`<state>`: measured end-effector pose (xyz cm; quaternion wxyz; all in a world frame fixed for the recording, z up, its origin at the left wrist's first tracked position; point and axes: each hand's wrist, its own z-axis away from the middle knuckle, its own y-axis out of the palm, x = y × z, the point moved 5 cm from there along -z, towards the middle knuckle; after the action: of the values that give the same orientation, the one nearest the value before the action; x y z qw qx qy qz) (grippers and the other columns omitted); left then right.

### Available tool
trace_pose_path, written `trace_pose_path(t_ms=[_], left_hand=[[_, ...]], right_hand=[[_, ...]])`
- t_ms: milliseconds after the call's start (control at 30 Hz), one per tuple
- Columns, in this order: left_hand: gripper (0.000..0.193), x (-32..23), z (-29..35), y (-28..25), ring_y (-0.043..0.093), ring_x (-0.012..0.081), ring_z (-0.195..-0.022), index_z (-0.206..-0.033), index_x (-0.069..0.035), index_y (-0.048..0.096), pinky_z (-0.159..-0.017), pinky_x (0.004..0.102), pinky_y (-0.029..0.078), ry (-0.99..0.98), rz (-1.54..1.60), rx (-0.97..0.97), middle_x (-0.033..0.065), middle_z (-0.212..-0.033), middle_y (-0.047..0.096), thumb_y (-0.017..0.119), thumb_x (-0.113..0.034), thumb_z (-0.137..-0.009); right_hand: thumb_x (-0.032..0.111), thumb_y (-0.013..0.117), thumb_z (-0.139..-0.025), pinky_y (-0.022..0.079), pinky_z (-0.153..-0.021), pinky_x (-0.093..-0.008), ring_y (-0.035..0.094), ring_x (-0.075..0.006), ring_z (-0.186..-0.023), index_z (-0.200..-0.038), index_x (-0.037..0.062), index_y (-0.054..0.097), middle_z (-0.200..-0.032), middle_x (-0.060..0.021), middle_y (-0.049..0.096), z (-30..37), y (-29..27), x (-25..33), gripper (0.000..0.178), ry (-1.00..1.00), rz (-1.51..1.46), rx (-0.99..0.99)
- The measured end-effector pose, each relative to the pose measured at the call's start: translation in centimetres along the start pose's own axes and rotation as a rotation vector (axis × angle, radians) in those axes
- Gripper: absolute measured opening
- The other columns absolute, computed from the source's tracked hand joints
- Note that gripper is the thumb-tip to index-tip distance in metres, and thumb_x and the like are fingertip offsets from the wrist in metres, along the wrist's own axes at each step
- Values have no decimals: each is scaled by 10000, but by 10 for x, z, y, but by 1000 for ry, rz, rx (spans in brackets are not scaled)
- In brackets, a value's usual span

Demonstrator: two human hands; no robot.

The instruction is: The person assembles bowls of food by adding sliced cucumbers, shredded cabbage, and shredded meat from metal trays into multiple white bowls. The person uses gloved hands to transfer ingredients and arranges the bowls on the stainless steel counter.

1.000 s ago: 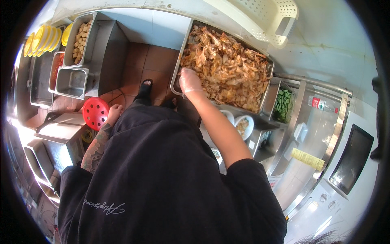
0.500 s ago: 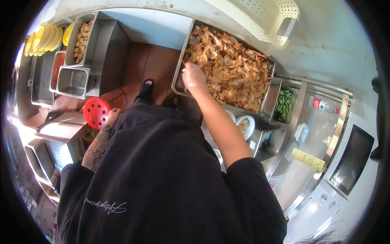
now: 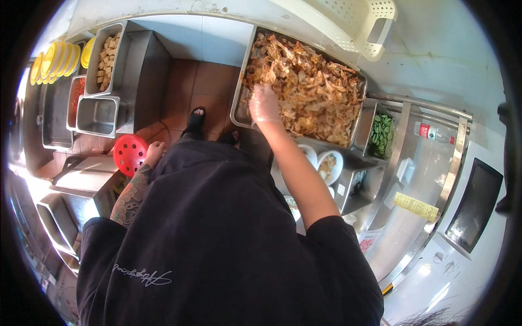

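Observation:
My right hand (image 3: 263, 106), in a clear plastic glove, is at the near left part of a large metal tray (image 3: 237, 117). The tray is heaped with brown, shredded cooked meat (image 3: 310, 81). Its fingers are drawn together at the edge of the heap, against the shreds; their tips are partly hidden. My left hand (image 3: 155, 153) is bare and hangs low at my left side, fingers curled, with nothing visible in them. Beside it is a red round plastic stool top (image 3: 130, 155) with holes; whether the hand touches it I cannot tell.
To the left stand metal bins, one with tan cubes (image 3: 109, 60), one empty-looking (image 3: 98, 115), and yellow-rimmed stacked dishes (image 3: 54, 60). Right of the tray are sliced cucumbers (image 3: 381, 133), white bowls (image 3: 329, 165), a plastic bottle (image 3: 432, 132) and a white appliance (image 3: 470, 212). A cream basket (image 3: 375, 32) hangs beyond.
My right hand has shifted slightly right along the near left edge of the shredded meat. My left hand has moved slightly right and stays beside the red stool top.

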<state>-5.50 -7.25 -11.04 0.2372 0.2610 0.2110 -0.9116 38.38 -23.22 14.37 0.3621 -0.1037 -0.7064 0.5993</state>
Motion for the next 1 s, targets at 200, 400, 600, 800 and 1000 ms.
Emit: trace_pose_path(t_ms=[200, 400, 600, 800, 1000], left_hand=[[227, -26, 18, -3, 550, 138, -564, -994, -65, 616, -450, 268, 416, -190, 151, 46, 39, -739, 605, 544, -279, -969], [218, -15, 15, -14, 563, 134, -584, -922, -62, 623, -478, 276, 432, -112, 64, 52, 34, -707, 601, 559, -269, -951], [319, -5, -10, -31, 675, 196, -771, -910, 13, 701, -724, 329, 537, 114, -388, 49, 90, -831, 715, 610, -292, -910], [275, -54, -35, -24, 639, 156, -647, -964, -35, 670, -548, 276, 502, -7, -130, 246, 39, -740, 650, 586, -297, -956], [201, -127, -32, 5, 558, 96, -565, -919, -76, 605, -458, 239, 444, -33, 2, 223, 14, -738, 601, 551, -257, -987]], right_hand=[[74, 616, -818, 567, -751, -433, 657, -373, -891, -1029, 39, 585, -1040, -213, 564, -4, 24, 7, 216, 124, 274, 120], [104, 635, -831, 551, -737, -462, 651, -366, -878, -1017, 73, 596, -985, -176, 600, -5, 26, -3, 192, 48, 90, 222], [64, 598, -818, 507, -751, -485, 623, -418, -883, -899, 25, 598, -880, -220, 623, 16, 7, -12, 91, 90, -298, 107], [42, 593, -801, 510, -736, -465, 652, -387, -805, -763, 10, 619, -802, -198, 660, 32, -5, -28, 57, 242, -524, -118], [58, 581, -822, 543, -702, -421, 666, -354, -764, -793, 23, 645, -836, -156, 669, 37, 18, -23, 78, 117, -240, -113]])
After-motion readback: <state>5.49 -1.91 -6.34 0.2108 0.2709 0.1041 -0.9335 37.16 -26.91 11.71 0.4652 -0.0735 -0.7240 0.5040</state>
